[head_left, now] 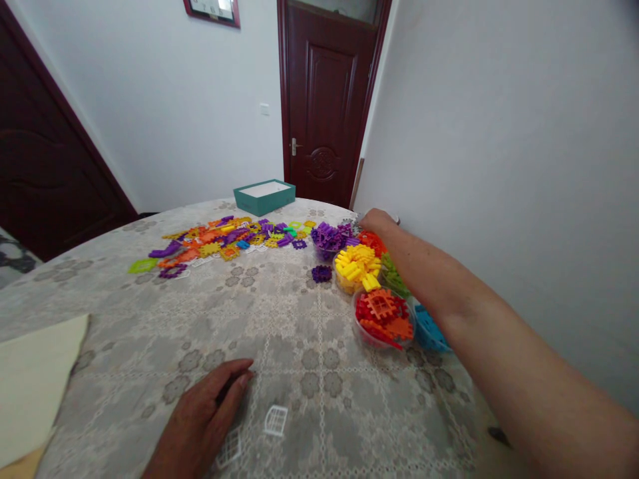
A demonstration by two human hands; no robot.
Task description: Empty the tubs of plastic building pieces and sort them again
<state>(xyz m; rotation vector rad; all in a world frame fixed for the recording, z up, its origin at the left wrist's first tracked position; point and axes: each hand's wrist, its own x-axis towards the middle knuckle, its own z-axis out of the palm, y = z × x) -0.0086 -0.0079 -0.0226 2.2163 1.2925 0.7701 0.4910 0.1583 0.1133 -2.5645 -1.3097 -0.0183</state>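
My left hand (207, 409) rests on the table's near side, thumb and forefinger stretched out and a little apart, holding nothing. Beside it lie a white lattice window piece (276, 420) and a second white lattice piece (230, 447), partly covered by the hand. My right hand (380, 221) reaches far out past the bowls, next to grey toothed pieces (349, 225); its fingers are hidden. Under and beside that arm stand clear bowls of purple pieces (329, 238), yellow pieces (357, 264), orange and red pieces (383, 313), green pieces (394, 276) and blue pieces (429, 329).
Mixed toothed building pieces (210, 249) lie spread over the table's far left. Behind them stands a green box (265, 198). One purple square piece (321, 273) lies left of the yellow bowl. A cream sheet (34, 386) covers the near left. Patterned cloth (279, 326) covers the table.
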